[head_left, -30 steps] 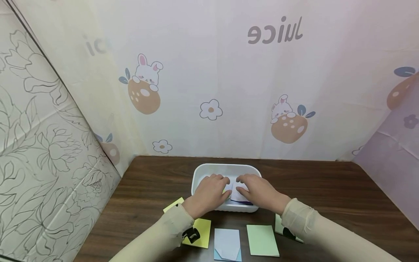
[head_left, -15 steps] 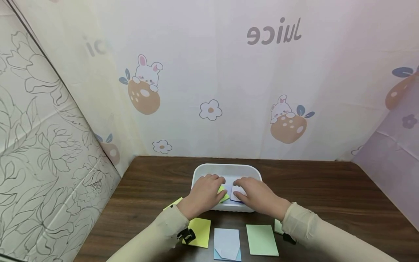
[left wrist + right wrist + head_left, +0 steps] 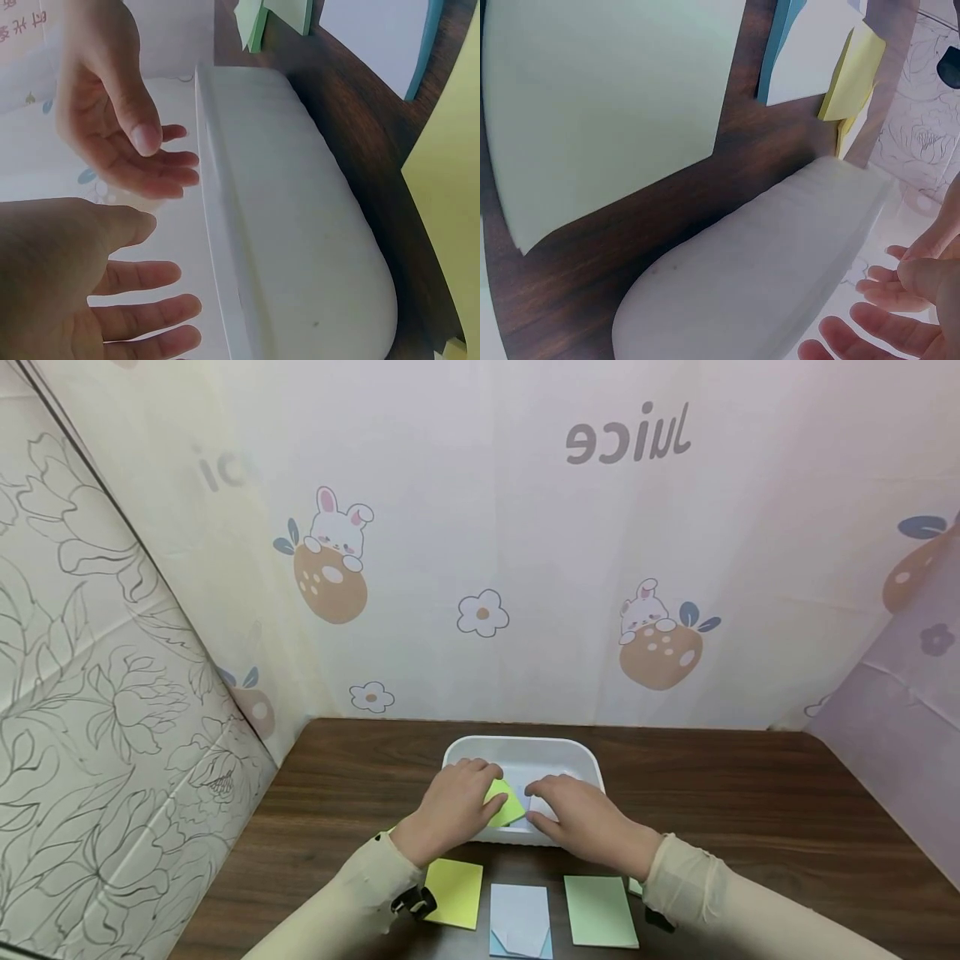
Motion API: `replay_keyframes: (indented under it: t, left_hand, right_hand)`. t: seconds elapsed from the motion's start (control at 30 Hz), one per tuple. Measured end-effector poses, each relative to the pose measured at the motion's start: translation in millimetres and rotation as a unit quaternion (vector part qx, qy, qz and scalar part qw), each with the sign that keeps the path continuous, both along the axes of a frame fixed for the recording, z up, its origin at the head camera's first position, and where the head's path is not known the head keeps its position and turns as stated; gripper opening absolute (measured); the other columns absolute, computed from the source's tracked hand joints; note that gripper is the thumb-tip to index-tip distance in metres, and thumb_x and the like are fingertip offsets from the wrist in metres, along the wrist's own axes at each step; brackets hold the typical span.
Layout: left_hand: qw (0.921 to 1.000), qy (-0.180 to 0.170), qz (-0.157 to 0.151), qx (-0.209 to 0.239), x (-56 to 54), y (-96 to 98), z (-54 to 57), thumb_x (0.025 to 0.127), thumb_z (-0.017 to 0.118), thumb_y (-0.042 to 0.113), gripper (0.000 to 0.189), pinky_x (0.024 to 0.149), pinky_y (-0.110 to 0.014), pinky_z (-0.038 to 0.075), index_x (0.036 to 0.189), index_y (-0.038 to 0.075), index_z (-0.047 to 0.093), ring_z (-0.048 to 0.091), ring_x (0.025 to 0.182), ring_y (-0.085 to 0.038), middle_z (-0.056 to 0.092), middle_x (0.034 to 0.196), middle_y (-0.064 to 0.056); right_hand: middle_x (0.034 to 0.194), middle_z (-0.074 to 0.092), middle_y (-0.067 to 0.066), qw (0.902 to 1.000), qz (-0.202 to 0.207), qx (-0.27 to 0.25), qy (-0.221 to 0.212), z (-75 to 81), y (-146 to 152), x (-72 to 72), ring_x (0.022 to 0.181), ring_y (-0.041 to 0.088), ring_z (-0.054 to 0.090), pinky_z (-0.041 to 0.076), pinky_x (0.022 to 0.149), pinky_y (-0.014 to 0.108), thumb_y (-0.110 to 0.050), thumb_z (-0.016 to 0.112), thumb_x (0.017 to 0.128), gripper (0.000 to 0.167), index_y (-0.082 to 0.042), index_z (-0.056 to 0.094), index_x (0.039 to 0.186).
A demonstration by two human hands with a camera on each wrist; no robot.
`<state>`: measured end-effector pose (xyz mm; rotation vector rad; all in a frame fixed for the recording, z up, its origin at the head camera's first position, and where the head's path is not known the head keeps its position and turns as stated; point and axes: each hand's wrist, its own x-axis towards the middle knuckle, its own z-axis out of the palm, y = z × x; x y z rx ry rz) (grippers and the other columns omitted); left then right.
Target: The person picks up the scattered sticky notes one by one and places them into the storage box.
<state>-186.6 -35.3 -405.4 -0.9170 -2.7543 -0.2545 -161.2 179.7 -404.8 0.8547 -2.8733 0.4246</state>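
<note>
A white plastic tray (image 3: 517, 742) stands on the table with both hands over its near side. My left hand (image 3: 456, 806) hovers at the tray's left half, fingers relaxed and slightly spread. Beside its thumb lies a yellow-green sticky note pad (image 3: 507, 807) in the tray, partly covered by that hand. My right hand (image 3: 588, 820) is above the tray's right half, and a white pad (image 3: 542, 808) shows between its thumb and forefinger. Seen from the left wrist, the left fingers (image 3: 150, 311) reach past the tray rim with nothing between them. The right hand's fingers (image 3: 889, 326) look loose too.
In front of the tray lie a yellow note pad (image 3: 456, 895), a blue pad with a curling pale top sheet (image 3: 519, 910) and a light green pad (image 3: 600, 910). Another green pad (image 3: 635, 887) peeks out by the right sleeve. A patterned curtain (image 3: 480, 527) hangs behind the table.
Both hands have shifted left. More of the yellow-green pad shows beside the left hand, while the right hand covers more of the white pad.
</note>
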Motion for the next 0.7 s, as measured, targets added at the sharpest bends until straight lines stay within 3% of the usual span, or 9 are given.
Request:
replay_keyframes:
  t: [0.5,0.7]
  left_hand:
    - [0.9994,-0.006,0.021,0.026,-1.2,-24.1,2.1,0.098,0.066,0.034,0.032,0.085,-0.04,0.057,0.118,0.011,0.07,0.07,0.106,-0.025,0.074,0.115,-0.007]
    - [0.9988,-0.014,0.034,0.034,-0.8,-32.8,0.7,0.097,0.067,0.033,0.031,0.084,-0.041,0.057,0.117,0.01,0.07,0.07,0.104,-0.026,0.074,0.114,-0.008]
  right_hand:
    - [0.109,0.074,0.005,0.9993,0.03,0.003,0.024,0.8,-13,10.8,0.098,0.02,0.07,0.057,0.081,0.04,-0.026,0.071,0.094,0.028,-0.008,0.07,0.115]
    - [0.11,0.074,0.003,0.9993,0.032,0.011,0.016,-1.1,-16,14.8,0.101,0.018,0.069,0.056,0.085,0.039,-0.027,0.07,0.094,0.028,-0.009,0.07,0.115]
